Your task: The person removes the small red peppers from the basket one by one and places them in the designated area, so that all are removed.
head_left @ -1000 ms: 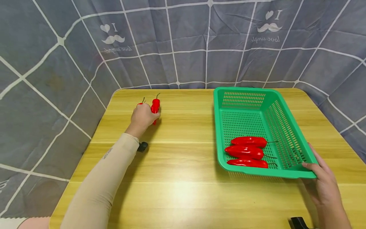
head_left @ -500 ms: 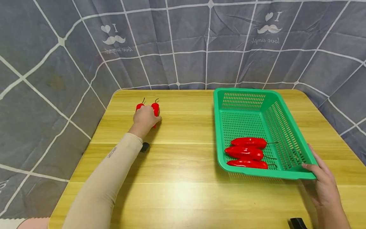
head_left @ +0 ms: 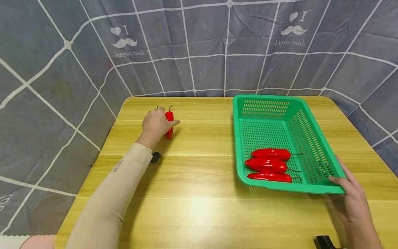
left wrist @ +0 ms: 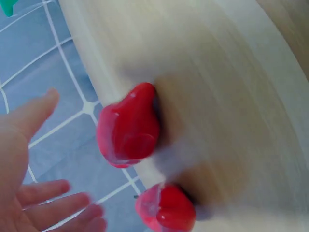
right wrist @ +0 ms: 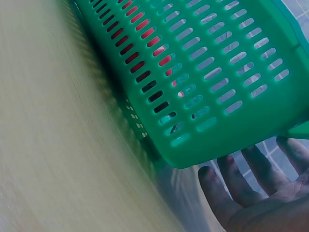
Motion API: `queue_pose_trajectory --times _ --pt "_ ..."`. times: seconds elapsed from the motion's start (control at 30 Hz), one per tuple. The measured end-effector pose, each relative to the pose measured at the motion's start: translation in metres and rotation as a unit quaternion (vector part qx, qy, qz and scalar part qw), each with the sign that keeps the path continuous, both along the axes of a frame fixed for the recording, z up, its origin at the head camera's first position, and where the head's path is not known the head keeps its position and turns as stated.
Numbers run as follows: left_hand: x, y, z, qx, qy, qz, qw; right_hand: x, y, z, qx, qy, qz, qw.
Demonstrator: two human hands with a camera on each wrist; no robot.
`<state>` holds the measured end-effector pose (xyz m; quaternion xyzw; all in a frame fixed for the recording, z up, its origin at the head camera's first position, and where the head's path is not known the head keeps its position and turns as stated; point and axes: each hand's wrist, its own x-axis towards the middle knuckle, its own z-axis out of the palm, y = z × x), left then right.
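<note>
My left hand (head_left: 154, 123) hovers over two red chili peppers at the back left of the table, thumb stretched out and fingers spread. One pepper (head_left: 169, 133) shows beside the thumb; the other lies mostly hidden beneath the hand. In the left wrist view, a gap separates the fingers from both the nearer pepper (left wrist: 129, 128) and the second pepper (left wrist: 166, 209). At the right, my right hand (head_left: 352, 197) holds the near right corner of a green plastic basket (head_left: 235, 138), thumb over the rim and fingers outside. Several red peppers (head_left: 267, 166) lie side by side inside, stems pointing right.
The wooden table (head_left: 199, 173) reaches back to a grey curtain (head_left: 205, 45) with white lines, which also hangs along both sides. Black wrist gear (head_left: 324, 242) shows near the right forearm. The basket's slotted wall (right wrist: 212, 72) fills much of the right wrist view.
My left hand has let go of the right-hand chili pepper, which shifted slightly toward me. Its thumb has moved outward and its fingers have opened. The right hand and basket stay put.
</note>
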<state>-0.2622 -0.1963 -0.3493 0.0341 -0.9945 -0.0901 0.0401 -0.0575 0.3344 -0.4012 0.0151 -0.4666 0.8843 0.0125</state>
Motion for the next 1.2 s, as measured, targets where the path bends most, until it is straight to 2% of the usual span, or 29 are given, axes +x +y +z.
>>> queue_pose_trajectory --times 0.17,0.4,0.53,0.87,1.03,1.2 --pt "-0.003 0.001 0.001 0.048 0.046 -0.051 0.9964 0.0 0.0 0.001 0.009 -0.003 -0.005 0.9999" --pt "-0.005 0.009 0.005 0.052 0.082 -0.071 0.9927 0.001 0.0 0.0 0.026 -0.011 -0.018 0.9994" --pt "-0.005 0.017 0.009 0.055 0.103 -0.093 0.9888 0.001 0.0 0.001 0.032 -0.016 -0.023 0.9991" --pt "-0.007 0.05 0.023 0.04 0.126 -0.144 0.9808 -0.001 -0.003 0.003 0.026 -0.015 -0.017 0.9994" --pt "-0.006 0.066 0.024 0.036 0.129 -0.167 0.9767 -0.001 -0.003 0.004 0.029 -0.011 -0.013 0.9994" --pt "-0.006 0.085 0.026 0.014 0.14 -0.191 0.9713 0.001 -0.001 0.003 0.025 -0.015 -0.013 0.9995"
